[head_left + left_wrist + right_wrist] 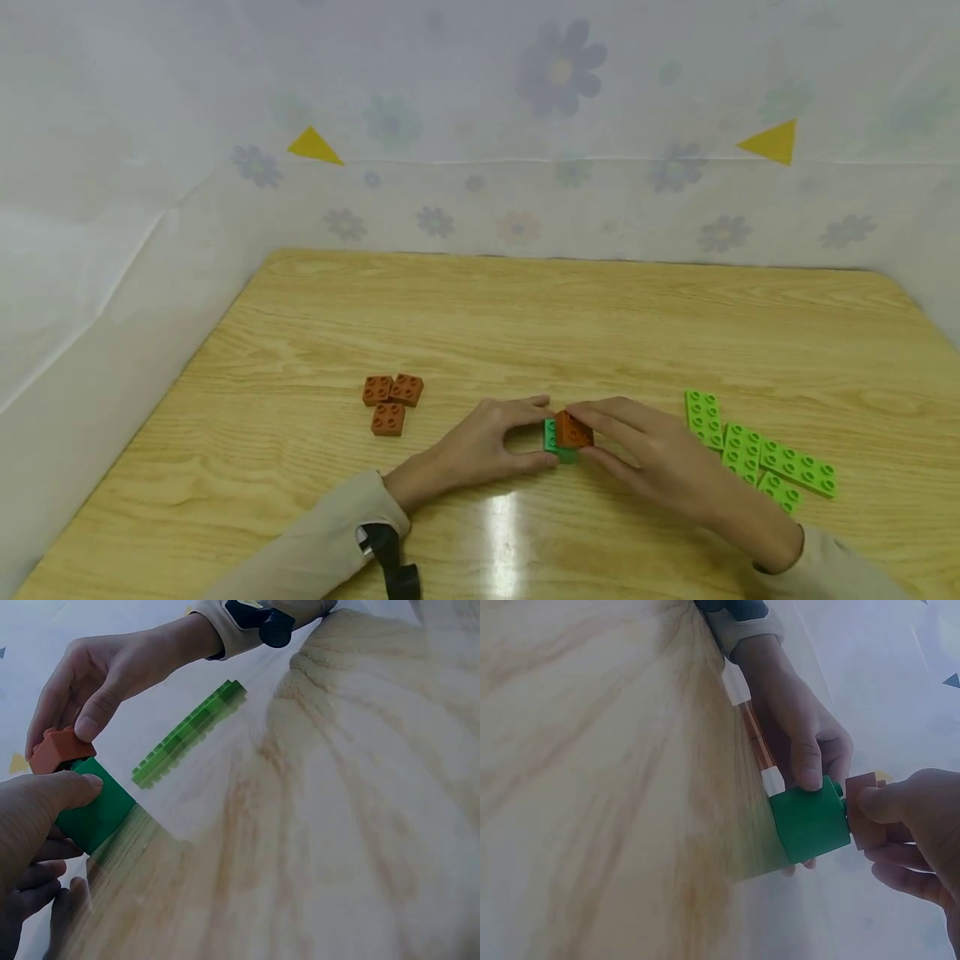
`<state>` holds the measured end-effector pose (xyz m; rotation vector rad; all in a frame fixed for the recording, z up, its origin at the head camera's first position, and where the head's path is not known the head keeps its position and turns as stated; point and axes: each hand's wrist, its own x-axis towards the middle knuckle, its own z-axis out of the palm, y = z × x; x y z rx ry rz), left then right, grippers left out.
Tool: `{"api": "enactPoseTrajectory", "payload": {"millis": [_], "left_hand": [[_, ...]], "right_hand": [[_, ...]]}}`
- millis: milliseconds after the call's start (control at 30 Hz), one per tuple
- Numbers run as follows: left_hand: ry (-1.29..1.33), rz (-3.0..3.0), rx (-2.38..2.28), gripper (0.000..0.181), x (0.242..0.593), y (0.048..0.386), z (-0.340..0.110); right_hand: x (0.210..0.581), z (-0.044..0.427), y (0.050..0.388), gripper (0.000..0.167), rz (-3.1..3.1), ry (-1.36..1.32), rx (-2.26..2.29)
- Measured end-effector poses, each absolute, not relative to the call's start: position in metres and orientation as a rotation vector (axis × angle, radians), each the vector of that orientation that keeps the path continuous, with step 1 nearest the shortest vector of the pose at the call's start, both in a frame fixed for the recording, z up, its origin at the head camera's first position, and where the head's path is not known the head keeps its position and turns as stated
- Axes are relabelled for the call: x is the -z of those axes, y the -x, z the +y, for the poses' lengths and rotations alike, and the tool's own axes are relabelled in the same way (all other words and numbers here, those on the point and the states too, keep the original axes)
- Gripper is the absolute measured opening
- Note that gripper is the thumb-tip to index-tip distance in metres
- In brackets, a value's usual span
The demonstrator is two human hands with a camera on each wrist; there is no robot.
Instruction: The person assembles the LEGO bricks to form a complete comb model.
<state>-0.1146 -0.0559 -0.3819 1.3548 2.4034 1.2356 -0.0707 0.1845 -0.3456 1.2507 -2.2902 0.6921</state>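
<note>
The left hand [491,442], right of lower centre in the head view, grasps a bright green square plastic block [567,456] between its thumb and fingers, with the thumb pressed to one side of it. The right hand [652,458], a little farther right, pinches a reddish-brown plastic brick [573,429] with its thumb on one side and its fingers on the other. The brick sits tilted over the studded top of the green block and is not flush with it; two of the block's studs show at its left edge. The block stands on the desk [525,333], a pale surface with a wood-grain pattern.

Left of centre, apart from the left hand, three square reddish-brown plastic bricks [387,419] lie in a close cluster, their studs facing up. At the lower right, beside and partly behind the right wrist, lies a group of light-green studded plastic plates [798,468].

Both forearms wear beige sleeves [322,533], and a black strap [390,558] hangs at the left cuff. Across the upper frame stretches a white sheet [480,83] with faded flower prints, bearing two yellow triangles [776,143], one at the upper left and one at the upper right.
</note>
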Motion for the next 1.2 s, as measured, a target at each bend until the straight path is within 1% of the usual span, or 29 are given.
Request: {"api": "enactPoseTrajectory", "payload": {"millis": [333,833,1200], "left_hand": [[-1.423,2.415,-1.255,0.045,0.384,0.115,-0.057],[-1.395,2.412,-1.261,0.046,0.387,0.113,-0.058],[-1.439,2.412,-1.271,0.047,0.387,0.115,-0.057]], "right_hand": [[0.346,0.179,0.074,0.045,-2.285,-1.272,-0.705],[0.348,0.173,0.076,0.045,-2.29,-1.315,-0.728],[0.346,0.173,0.074,0.045,-2.292,-1.302,-0.698]]}}
